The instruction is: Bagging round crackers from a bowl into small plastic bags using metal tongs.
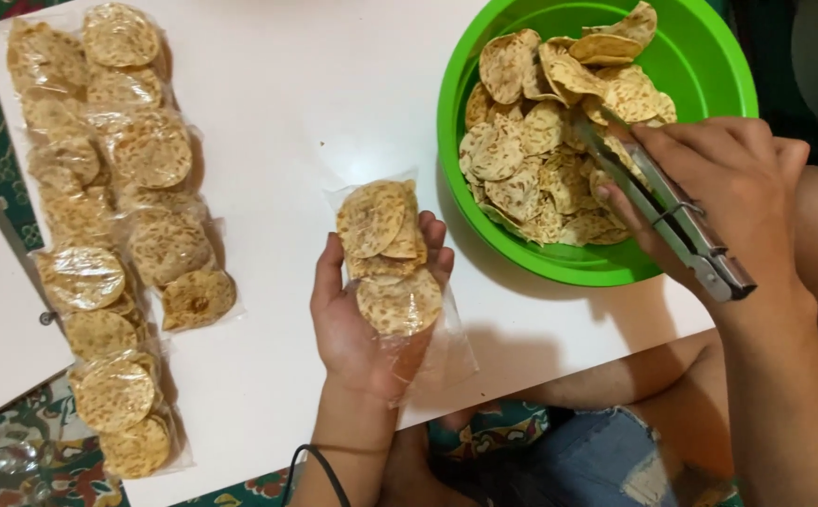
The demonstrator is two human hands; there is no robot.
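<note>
My left hand lies palm up over the white table, cradling a clear plastic bag part-filled with round, speckled crackers. My right hand grips metal tongs whose tips reach into a bright green bowl. The bowl holds a heap of loose crackers of the same kind. The tong tips are buried among the crackers, so whether they pinch one is hidden.
Several sealed clear bags of crackers lie in two rows along the table's left side. A patterned floor mat shows beyond the table's edges. My bare knees and denim shorts sit below the table's near edge.
</note>
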